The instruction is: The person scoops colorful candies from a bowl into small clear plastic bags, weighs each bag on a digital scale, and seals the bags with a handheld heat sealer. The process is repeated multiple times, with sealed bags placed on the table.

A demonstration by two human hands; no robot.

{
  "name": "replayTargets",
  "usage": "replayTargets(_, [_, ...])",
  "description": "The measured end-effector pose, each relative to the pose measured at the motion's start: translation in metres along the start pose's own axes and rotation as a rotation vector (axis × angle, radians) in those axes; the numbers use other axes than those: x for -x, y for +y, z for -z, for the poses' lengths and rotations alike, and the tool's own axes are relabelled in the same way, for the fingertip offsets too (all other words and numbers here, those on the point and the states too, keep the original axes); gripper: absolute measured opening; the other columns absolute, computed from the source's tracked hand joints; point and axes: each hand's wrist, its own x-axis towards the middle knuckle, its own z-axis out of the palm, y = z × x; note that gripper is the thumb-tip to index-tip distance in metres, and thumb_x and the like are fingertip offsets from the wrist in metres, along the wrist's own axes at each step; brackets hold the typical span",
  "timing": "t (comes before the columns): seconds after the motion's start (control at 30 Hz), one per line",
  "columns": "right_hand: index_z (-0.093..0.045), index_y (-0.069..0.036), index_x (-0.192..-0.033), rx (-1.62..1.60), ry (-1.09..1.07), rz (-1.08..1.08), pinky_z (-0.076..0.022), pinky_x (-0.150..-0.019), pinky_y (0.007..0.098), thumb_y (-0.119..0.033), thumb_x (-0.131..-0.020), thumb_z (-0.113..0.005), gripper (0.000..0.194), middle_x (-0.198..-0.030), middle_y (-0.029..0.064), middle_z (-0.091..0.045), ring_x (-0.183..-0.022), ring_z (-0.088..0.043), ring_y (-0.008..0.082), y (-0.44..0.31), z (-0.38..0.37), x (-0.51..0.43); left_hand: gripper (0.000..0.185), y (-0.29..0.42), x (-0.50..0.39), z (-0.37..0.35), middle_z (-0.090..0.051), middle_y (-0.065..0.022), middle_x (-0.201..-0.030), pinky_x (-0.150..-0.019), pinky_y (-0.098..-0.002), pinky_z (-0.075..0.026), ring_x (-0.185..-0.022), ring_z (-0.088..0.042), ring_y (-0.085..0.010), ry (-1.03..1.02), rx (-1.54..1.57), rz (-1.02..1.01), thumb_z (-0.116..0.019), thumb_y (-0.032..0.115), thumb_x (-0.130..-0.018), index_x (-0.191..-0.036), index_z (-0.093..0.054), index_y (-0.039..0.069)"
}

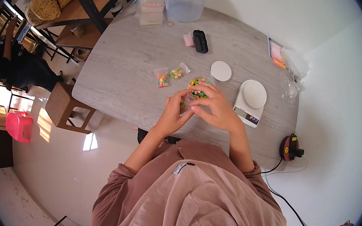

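In front of me my left hand grips a small clear plastic bag with colorful pieces inside. My right hand is at the bag's upper edge, its thumb and fingers curved around the opening. Just beyond my fingers stands a round clear container of small colorful pieces, partly hidden by my right hand. Two filled bags lie to the left of it, one flat and one tilted. A round white lid lies at the container's upper right. The white digital kitchen scale is right of my right hand.
Farther back are a clear tub with a turquoise lid, stacked plastic bags, a black case and a pink packet. Crumpled plastic and a cable reel are at right. A woven-pattern stool and another person are left.
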Motion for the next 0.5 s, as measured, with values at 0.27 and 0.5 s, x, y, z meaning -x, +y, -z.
replayTargets(0.27, [-0.069, -0.007, -0.086, 0.015, 0.34, -0.297, -0.0315, -0.099, 0.0455, -0.018, -0.079, -0.063, 0.015, -0.117, 0.0122, -0.054, -0.119, -0.043, 0.0341, 0.036, 0.008, 0.0, 0.052, -0.005, -0.001, -0.003, -0.051, -0.0074, -0.103, -0.074, -0.0276, -0.041, -0.085, -0.049, -0.0147, 0.047, 0.431, 0.116, -0.065, 0.015, -0.082, -0.126, -0.039, 0.005])
replayTargets(0.5, [-0.072, -0.013, -0.083, 0.487, 0.192, -0.343, -0.0291, -0.101, 0.0483, -0.015, -0.07, -0.067, 0.014, -0.119, 0.0123, -0.054, -0.124, -0.038, 0.0323, 0.065, -0.009, 0.003, 0.048, -0.001, -0.003, 0.006, -0.051, -0.0035, -0.107, -0.07, -0.0226, -0.04, -0.084, -0.047, -0.0098, -0.022, 0.561, 0.151, -0.057, 0.017, -0.089, -0.13, -0.037, 0.005])
